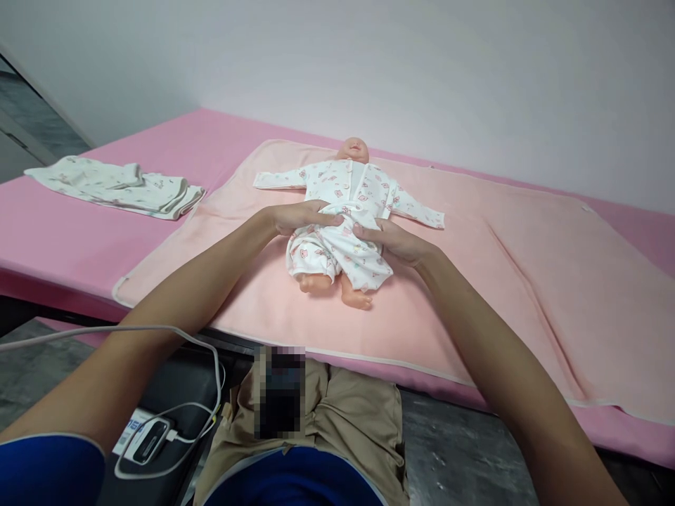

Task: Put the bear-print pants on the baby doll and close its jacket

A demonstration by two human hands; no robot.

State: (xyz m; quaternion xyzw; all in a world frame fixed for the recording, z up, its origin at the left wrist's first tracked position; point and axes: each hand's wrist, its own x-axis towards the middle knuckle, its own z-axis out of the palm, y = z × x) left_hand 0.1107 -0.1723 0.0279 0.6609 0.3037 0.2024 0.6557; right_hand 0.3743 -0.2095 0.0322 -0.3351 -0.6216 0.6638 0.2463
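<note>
A baby doll lies on its back, head toward the wall, in a white printed jacket whose front is partly parted. Its sleeves stretch out to both sides. White printed pants cover the legs, and the doll's feet stick out below the cuffs. At the waist, my left hand grips the bunched pants fabric from the left side, thumb on top. From the right side my right hand holds the same pants, its thumb pressed on the cloth. The fingers under the fabric are hidden.
Under the doll a peach blanket covers much of the pink-sheeted bed. Folded white printed clothes lie at the left. A white cable crosses my left forearm, leading to a small white device below the bed's edge.
</note>
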